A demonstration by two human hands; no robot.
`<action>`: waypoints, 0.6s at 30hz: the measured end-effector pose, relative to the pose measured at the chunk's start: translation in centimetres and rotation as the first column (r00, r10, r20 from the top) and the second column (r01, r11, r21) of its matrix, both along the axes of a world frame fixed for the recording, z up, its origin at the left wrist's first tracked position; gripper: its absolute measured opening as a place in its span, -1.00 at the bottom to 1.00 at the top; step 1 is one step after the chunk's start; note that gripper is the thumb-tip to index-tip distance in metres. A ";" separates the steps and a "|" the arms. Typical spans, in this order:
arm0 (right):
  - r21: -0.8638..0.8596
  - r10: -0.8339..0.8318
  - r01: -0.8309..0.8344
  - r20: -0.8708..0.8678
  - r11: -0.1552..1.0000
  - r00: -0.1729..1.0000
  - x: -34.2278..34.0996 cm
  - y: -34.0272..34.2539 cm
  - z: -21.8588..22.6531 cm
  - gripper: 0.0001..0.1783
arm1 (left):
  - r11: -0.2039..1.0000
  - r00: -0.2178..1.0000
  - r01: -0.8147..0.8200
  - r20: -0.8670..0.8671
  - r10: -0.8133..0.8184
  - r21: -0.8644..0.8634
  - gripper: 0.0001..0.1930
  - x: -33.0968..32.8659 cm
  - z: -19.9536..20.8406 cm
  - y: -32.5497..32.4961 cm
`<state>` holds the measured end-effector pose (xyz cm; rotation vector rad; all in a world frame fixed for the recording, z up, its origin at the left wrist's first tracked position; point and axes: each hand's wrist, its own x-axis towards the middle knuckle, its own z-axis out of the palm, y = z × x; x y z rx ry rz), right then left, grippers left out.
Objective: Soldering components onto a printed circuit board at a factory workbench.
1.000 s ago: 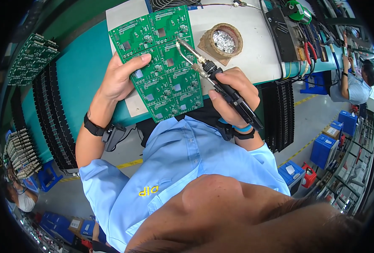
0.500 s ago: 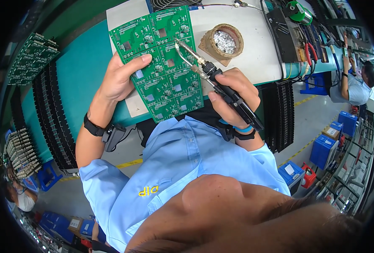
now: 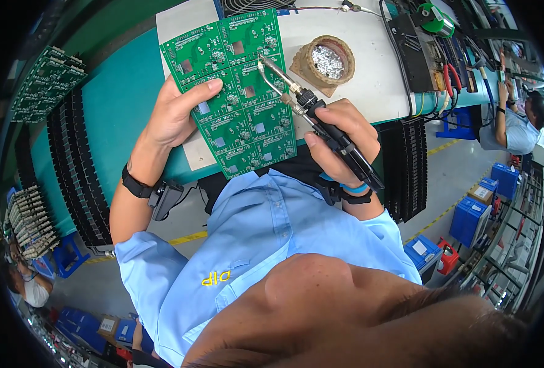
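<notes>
A large green circuit board [image 3: 238, 132], divided into several repeated sections, is tilted up above the bench edge. My left hand [image 3: 177, 113] grips its left side, thumb flat on the face and the other fingers hidden behind. In my right hand [image 3: 345, 138] is a black soldering iron [image 3: 307, 98] with a thin metal guide tube beside its tip. Both slim ends reach the upper right part of the board; whether they touch it, I cannot tell. Right of the board stands a round brown pot [image 3: 312, 64] holding silvery bits.
A green solder spool [image 3: 434, 18] and red-handled pliers [image 3: 451, 78] lie at the far right of the bench. More green boards [image 3: 48, 86] stand at the left, by black slotted racks [image 3: 79, 165]. Another person [image 3: 520, 122] works at right. Blue bins [image 3: 471, 221] line the floor.
The soldering iron's tip has shifted very slightly to the right on the board. The board has moved by a hair; both hands keep their grip.
</notes>
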<state>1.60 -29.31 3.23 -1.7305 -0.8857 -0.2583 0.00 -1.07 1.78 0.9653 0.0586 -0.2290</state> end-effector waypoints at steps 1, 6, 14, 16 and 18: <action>-0.001 0.000 0.000 -0.001 1.000 1.000 0.0 0.0 0.0 -0.56 | 1.000 1.000 -0.002 0.002 0.002 -0.002 -0.56 0.0 0.0 0.0; -0.010 -0.003 0.003 -0.011 1.000 1.000 -0.2 -0.1 0.1 -0.56 | 1.000 1.000 -0.007 -0.004 0.007 0.017 -0.55 0.0 -0.1 0.1; 0.000 0.000 0.000 0.002 1.000 1.000 -0.2 -0.5 0.0 -0.56 | 1.000 1.000 0.001 -0.016 -0.001 0.002 -0.56 0.0 -0.1 0.1; 0.007 -0.019 0.019 0.007 1.000 1.000 -0.3 -1.1 -0.2 -0.55 | 1.000 1.000 0.005 -0.010 -0.005 0.007 -0.56 0.1 0.0 0.1; 0.022 -0.059 0.059 0.017 0.998 0.998 -0.3 -1.7 -0.6 -0.54 | 1.000 1.000 0.006 -0.008 -0.006 0.009 -0.56 0.1 0.0 0.1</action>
